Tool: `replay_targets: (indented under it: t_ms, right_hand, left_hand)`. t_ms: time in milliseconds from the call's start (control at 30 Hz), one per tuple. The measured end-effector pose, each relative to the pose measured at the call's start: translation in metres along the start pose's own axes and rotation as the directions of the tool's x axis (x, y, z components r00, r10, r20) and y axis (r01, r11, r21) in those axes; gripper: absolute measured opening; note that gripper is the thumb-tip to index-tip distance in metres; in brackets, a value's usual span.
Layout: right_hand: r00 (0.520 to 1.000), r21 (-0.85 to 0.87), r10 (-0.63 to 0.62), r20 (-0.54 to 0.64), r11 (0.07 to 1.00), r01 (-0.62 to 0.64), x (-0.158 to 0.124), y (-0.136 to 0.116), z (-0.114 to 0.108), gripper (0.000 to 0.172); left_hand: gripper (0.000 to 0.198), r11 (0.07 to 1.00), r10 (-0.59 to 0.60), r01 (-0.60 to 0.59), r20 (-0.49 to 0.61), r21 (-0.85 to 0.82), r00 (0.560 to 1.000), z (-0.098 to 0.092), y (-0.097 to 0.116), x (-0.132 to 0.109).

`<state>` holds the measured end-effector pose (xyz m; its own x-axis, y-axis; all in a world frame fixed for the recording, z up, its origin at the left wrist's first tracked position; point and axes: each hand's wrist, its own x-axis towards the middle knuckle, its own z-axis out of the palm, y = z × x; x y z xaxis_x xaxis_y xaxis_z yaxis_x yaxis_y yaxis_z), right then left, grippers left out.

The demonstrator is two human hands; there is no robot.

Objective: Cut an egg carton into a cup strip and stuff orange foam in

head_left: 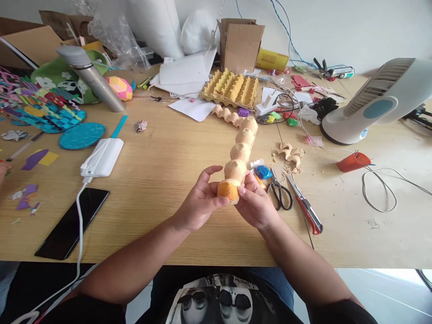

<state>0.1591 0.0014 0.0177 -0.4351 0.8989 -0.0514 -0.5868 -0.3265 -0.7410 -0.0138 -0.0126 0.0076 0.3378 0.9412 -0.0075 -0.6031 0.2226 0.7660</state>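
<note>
Egg-carton strip (240,150), just left of the scissors (279,191), as I view it from my remote station. Its near end cup carries an orange covering (227,190), apparently modelling clay; the four cups beyond are bare. The left hand (197,203) grips this near end, thumb against the orange and index finger raised clear. The right hand (257,203) grasps the opposite side, thumb on the orange edge, fingers partly hidden behind the strip.

I judge the step in hand to be smoothing the covering over the end cup. The next move calls, in my estimate, for light thumb pressure and firm support beneath, since the pulp could dent.

Outward: a blue packet (262,171) near the scissors, on their upper left; a utility knife (307,209) just right of them; carton scraps (293,155) beyond; a yellow egg tray (232,90) farther back and left; an orange cup (353,162) well to their right.
</note>
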Motion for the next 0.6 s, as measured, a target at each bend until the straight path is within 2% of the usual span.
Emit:
replay_targets:
  t_ms: [333, 600]
  right_hand:
    - [0.997, -0.045, -0.065, -0.052, 0.997, 0.063, -0.0002, 0.0062, 0.0014, 0.039]
    - [1.0, 0.012, -0.02, -0.006, 1.0, 0.02, -0.0001, 0.002, -0.0007, 0.036]
  left_hand:
    - [0.07, 0.998, 0.009, -0.007, -0.029, 0.06, 1.0, 0.0018, -0.0013, -0.0005]
    - [0.073, 0.998, 0.018, -0.017, -0.015, 0.053, 1.0, 0.0021, 0.0008, -0.0009]
